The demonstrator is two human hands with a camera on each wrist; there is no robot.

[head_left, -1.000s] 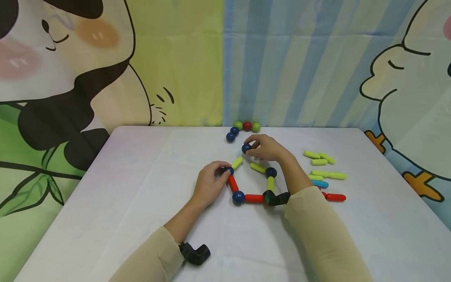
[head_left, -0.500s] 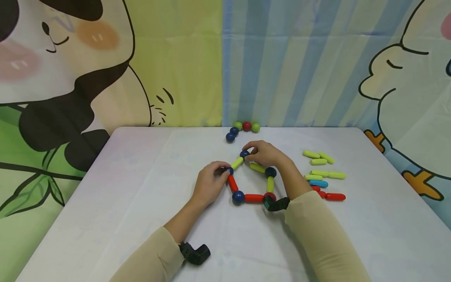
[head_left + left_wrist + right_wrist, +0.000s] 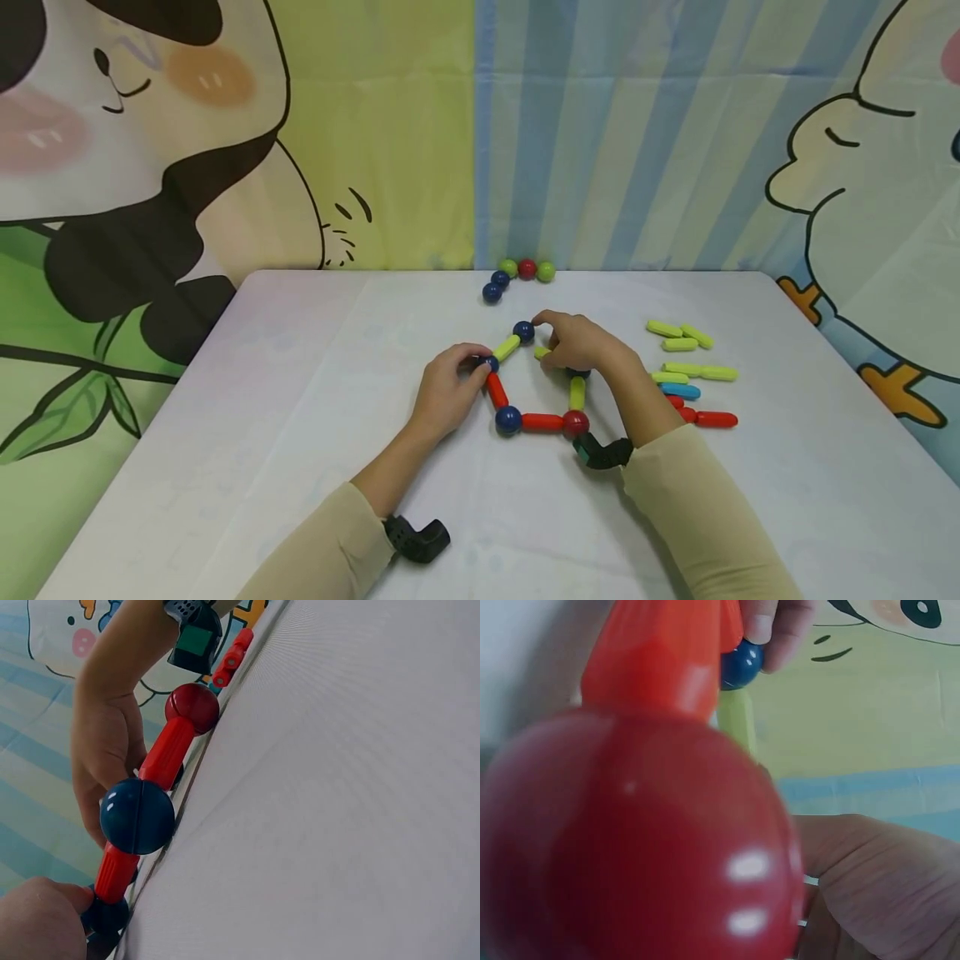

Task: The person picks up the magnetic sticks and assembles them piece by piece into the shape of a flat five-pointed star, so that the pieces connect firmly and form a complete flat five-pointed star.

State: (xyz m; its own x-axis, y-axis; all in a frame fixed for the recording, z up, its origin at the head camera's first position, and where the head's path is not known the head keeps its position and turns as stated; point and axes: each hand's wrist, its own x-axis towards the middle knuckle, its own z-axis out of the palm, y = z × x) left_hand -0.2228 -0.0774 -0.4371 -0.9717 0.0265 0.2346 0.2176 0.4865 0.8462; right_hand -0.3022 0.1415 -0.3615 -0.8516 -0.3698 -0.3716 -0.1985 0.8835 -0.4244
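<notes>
In the head view, a loop of coloured rods and balls lies on the white table. My left hand pinches the blue ball at its left corner, between a red rod and a lime rod. A blue ball sits at that lime rod's far end. My right hand has its index finger stretched to this ball's right side, with the thumb by another lime rod, which the hand partly covers. Close up in the right wrist view, a red ball hides part of the right hand.
Loose blue balls, lime balls and a red ball stand near the far table edge. On the right lie several lime rods, a blue rod and red rods. A printed cloth hangs behind the table.
My right hand brought a blue ball down to the lime rod's end, let go of it, and moved slightly right over the other lime rod. The left hand stayed put.
</notes>
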